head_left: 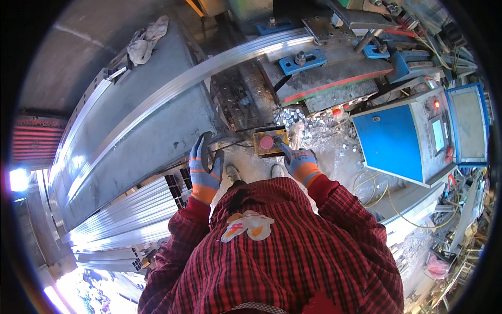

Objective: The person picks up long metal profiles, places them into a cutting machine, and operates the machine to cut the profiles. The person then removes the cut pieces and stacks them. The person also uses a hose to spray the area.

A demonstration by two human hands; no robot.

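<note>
My left hand [205,170], in a grey and orange glove with dark fingertips, is raised beside the near edge of the metal table [157,133]. Its thumb and fingers are apart and hold nothing. On the right, my right hand [303,162] wears a matching glove and reaches to the yellow control box [259,148]. Its extended forefinger is at the box's right side, next to the big red button [266,142]; whether it presses anything I cannot tell. Long aluminium profiles [183,82] run across the table to the blue clamp [302,62] on the machine.
A stack of profiles [128,209] lies at the left below the table. A rag [149,42] rests on the table's far end. Small metal offcuts [303,120] litter the floor under the machine. At the right stand a blue cabinet [389,141] and a yellow hose [402,212].
</note>
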